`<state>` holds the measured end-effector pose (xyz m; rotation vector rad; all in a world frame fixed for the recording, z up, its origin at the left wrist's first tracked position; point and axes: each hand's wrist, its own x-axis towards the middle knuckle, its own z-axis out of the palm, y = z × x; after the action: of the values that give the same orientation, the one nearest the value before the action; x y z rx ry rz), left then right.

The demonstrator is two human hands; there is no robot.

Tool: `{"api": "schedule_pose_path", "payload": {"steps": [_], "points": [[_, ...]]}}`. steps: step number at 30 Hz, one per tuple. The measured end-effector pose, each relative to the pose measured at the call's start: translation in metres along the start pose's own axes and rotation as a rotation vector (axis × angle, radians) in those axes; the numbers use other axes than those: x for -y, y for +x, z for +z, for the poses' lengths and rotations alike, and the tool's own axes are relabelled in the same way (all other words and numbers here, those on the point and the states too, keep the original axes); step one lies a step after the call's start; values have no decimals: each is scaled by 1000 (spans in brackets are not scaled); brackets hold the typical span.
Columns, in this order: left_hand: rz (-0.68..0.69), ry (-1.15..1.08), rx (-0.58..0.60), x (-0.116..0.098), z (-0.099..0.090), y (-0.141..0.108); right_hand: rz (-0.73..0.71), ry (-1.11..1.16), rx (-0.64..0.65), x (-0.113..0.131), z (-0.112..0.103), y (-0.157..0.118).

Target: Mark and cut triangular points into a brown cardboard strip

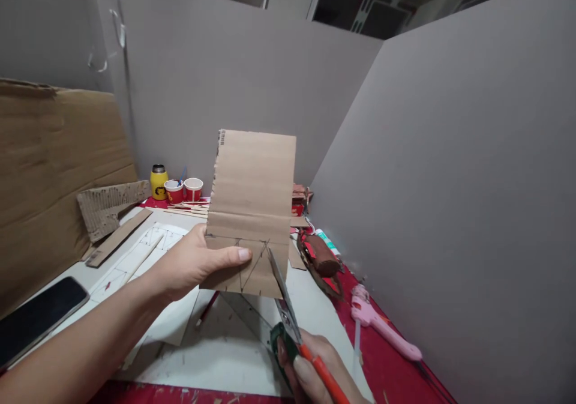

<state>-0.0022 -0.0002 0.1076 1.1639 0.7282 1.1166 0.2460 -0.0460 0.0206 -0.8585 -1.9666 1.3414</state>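
My left hand (pixel 198 261) grips a brown cardboard piece (pixel 254 176) by its lower left side, thumb flat on the front. The cardboard stands upright, with a crease across it and pencilled slanting lines on its lower part. In my right hand (pixel 317 359) is a pair of scissors (pixel 288 317) with orange and green handles. One blade lies across the front of the cardboard at its lower right, along a drawn line; the other blade is mostly hidden behind. Below the cardboard, a dark red pencil (pixel 207 308) rests on the white sheet (pixel 216 356).
A phone (pixel 42 317) and a drawn paper template (pixel 135 257) lie at left, before a large cardboard sheet (pixel 58 164). At the back stand a yellow bottle (pixel 159 183) and two paper cups (pixel 193 189). A pink glue gun (pixel 387 329) and brown roll (pixel 321 254) lie at right.
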Motion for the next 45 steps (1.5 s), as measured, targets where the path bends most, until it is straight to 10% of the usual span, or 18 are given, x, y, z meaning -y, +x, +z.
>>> {"api": "schedule_pose_path", "payload": {"steps": [16,26,45], "points": [[35,11,12,-2,2,-1,-288,-24,-24,-21,1,12],[11,15,-2,-3,3,-2,-15,37,0,-6,1,-1],[0,59,52,0,5,-4,5,60,-25,-15,3,2]]}}
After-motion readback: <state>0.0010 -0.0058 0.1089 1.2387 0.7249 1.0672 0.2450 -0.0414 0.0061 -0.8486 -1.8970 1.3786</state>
